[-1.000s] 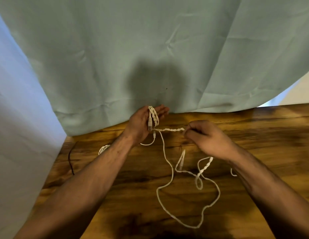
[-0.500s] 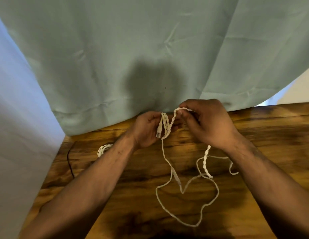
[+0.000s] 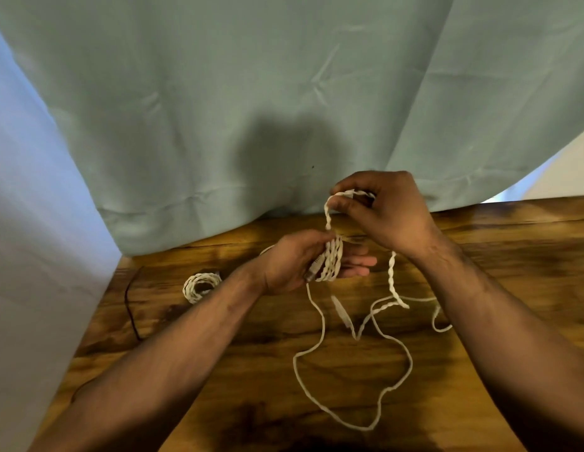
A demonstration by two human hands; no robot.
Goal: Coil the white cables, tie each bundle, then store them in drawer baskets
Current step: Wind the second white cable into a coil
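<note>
Wooden tabletop [image 3: 251, 386] fills the lower view, with a pale green curtain [image 3: 284, 93] hanging behind both hands and a paler fabric [image 3: 30, 239] off beyond the left forearm.

The left hand [image 3: 294, 262] lies palm up with its fingers [image 3: 359, 262] stretched toward the right hand. The white cable [image 3: 333, 261] is wound in several turns round those fingers, and the thumb presses the top of the turns. A plug [image 3: 313, 272] hangs against the palm beside the wraps. Half a second ago this hand sat closer to the curtain with its fingers less extended, and fewer turns showed on it.

The right hand [image 3: 395, 216] is above and just to the right of the left hand. It pinches a twisted stretch of the cable between thumb and fingertips, and from the pinch the cable arcs down to the wraps. It is a little higher than half a second ago. A second ago it was level with the left hand, drawing the cable out sideways.

From under the right wrist the twisted cable drops to the tabletop, and its loose length [image 3: 365, 429] lies in open loops between the two forearms, much as before.

Beyond the left wrist, on its outer side, a coiled bundle [image 3: 201, 285] rests on the tabletop, with a thin dark cord [image 3: 129, 305] farther out.
</note>
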